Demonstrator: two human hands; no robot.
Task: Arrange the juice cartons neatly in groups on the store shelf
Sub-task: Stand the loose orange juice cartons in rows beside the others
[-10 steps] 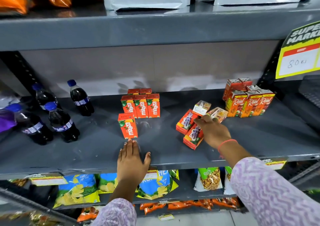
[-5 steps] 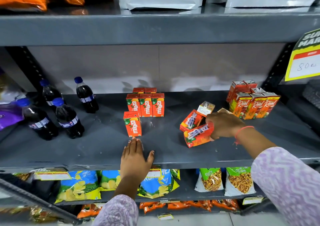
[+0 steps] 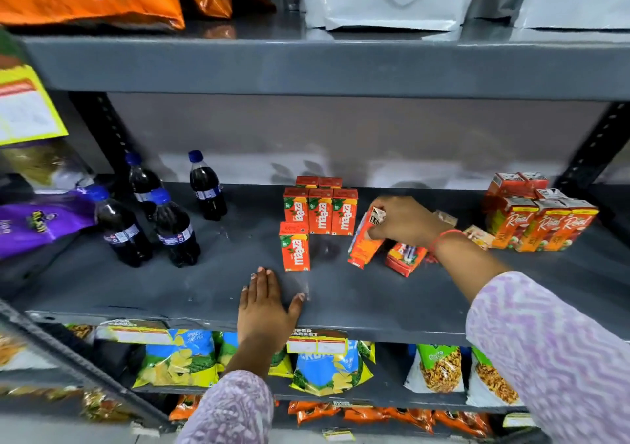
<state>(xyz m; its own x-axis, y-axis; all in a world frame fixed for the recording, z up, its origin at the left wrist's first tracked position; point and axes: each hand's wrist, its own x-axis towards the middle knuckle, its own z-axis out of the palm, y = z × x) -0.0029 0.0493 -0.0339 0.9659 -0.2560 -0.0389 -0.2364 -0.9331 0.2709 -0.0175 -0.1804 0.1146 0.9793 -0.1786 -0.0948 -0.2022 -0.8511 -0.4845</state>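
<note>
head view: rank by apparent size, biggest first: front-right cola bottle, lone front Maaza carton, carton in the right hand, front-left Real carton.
1. front-right cola bottle, clearly largest.
2. lone front Maaza carton, the tilted carton in the right hand, and the front-left Real carton: these look alike. Tilt, the grip's cover and differing depth make ranking them unsure.

Counting what's sitting on the grey metal shelf (image 3: 375, 307): four dark cola bottles with blue caps (image 3: 208, 188) are standing at the left. Six orange Maaza juice cartons (image 3: 320, 212) are standing mid-shelf: two at the far back, three in a row, one alone nearer (image 3: 295, 246). At the far right I'm seeing about six red-orange Real juice cartons (image 3: 542, 222), hard to be sure. Between the groups, roughly four loose cartons are lying or tilting, partly hidden: one tilted orange carton (image 3: 364, 239), one flat red carton (image 3: 405, 259).
</note>
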